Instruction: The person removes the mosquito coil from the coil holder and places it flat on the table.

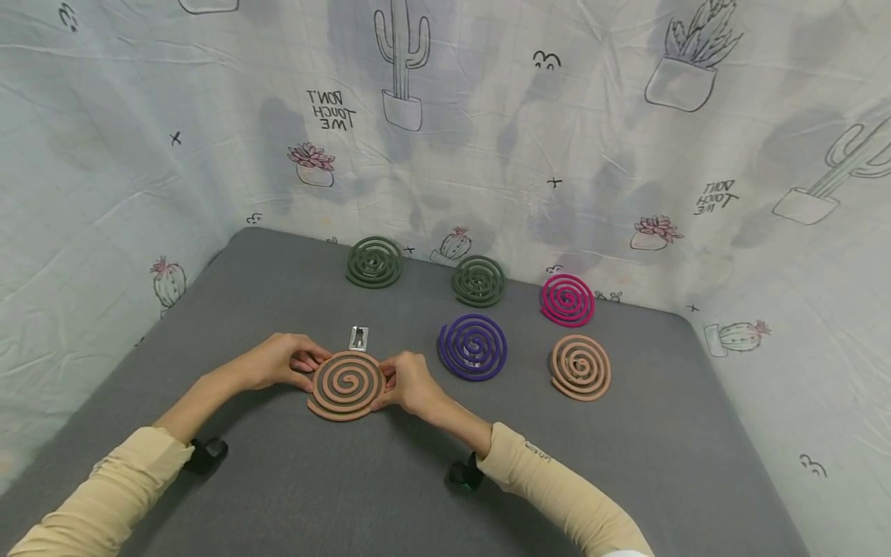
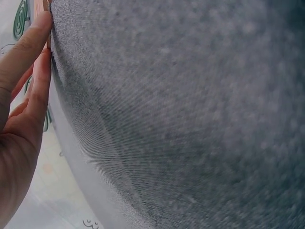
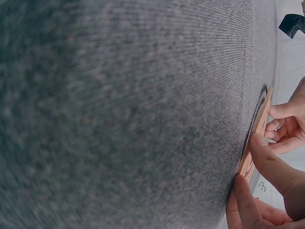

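Observation:
A tan mosquito coil (image 1: 350, 380) lies nearly flat, low over the grey table, between the two hands. The left hand (image 1: 288, 362) pinches its left edge between thumb and fingers. At the opposite rim, the right hand (image 1: 412, 384) grips it the same way. Just beyond the coil sits a small metal coil stand (image 1: 358, 339). In the right wrist view the coil (image 3: 257, 126) appears edge-on, close to the cloth, with both hands at it. The left wrist view catches only a sliver of the coil (image 2: 42, 5) at the fingertips.
Two green coils (image 1: 374, 262) (image 1: 478, 281) and a pink coil (image 1: 567, 300) lie along the back. A purple coil (image 1: 472, 346) and another tan coil (image 1: 581, 367) sit nearer, to the right. The printed cloth wall (image 1: 473, 155) borders the grey table (image 1: 334, 495).

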### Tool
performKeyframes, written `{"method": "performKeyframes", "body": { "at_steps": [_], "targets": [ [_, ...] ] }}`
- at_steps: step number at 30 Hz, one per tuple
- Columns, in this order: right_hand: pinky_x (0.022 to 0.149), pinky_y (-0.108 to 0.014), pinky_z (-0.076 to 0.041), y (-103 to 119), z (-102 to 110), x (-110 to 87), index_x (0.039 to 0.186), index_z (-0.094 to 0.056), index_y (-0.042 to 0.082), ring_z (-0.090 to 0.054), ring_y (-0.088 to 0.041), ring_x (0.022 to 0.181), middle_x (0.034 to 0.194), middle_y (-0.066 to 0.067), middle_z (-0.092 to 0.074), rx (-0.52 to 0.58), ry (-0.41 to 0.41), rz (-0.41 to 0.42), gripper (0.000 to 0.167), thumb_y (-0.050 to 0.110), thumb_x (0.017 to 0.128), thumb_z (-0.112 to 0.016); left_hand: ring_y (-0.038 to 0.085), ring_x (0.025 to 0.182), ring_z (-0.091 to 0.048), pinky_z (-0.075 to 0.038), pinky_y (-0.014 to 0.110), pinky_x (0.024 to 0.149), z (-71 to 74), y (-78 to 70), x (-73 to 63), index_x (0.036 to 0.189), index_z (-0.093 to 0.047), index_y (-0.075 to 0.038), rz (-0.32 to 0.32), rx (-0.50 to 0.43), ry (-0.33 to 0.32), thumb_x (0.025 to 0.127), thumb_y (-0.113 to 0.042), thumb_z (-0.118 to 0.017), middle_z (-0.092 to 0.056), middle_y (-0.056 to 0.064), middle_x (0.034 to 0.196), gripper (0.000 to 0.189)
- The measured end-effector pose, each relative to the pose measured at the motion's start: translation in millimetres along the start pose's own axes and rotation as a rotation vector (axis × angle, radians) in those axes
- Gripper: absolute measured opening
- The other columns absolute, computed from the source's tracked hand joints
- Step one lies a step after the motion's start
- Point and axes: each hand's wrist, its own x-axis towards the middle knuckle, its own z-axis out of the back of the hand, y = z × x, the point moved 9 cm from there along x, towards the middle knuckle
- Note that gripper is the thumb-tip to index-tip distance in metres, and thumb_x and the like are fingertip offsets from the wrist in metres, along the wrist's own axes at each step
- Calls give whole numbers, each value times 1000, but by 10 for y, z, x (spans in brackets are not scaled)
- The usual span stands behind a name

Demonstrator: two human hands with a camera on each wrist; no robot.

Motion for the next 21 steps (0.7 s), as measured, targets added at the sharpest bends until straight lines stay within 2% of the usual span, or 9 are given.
{"method": "performKeyframes", "body": {
  "at_steps": [4,9,15,21],
  "targets": [
    [61,-11,-50,-34,16,-16,110,-69,-6,-67,-13,73,95,-13,-71,21,-1,-23,55,9,62,-90,16,89,-65,-56,22,76,9,-17,3,115,-65,7,2,4,-3,70,-6,-83,-65,12,102,50],
    [59,-12,-50,-78,9,-33,114,-67,-5,-66,-12,72,96,-11,-71,82,5,-33,55,5,64,-88,16,89,-66,-56,22,76,10,-2,-6,116,-64,7,14,2,-1,70,-6,-83,-65,12,102,51],
    [62,-12,-52,-97,23,-50,114,-67,-6,-68,-14,75,100,-13,-71,108,-18,-12,54,4,65,-87,17,89,-66,-56,22,76,10,-6,-10,117,-63,8,21,-13,4,71,-6,-82,-65,12,103,51],
    [62,-12,-52,-112,48,-61,111,-68,-5,-69,-14,74,95,-12,-72,107,-59,24,50,4,65,-87,17,89,-66,-56,22,76,35,-18,-19,117,-64,7,17,1,-11,72,-6,-82,-65,12,103,51]
  ]
}}
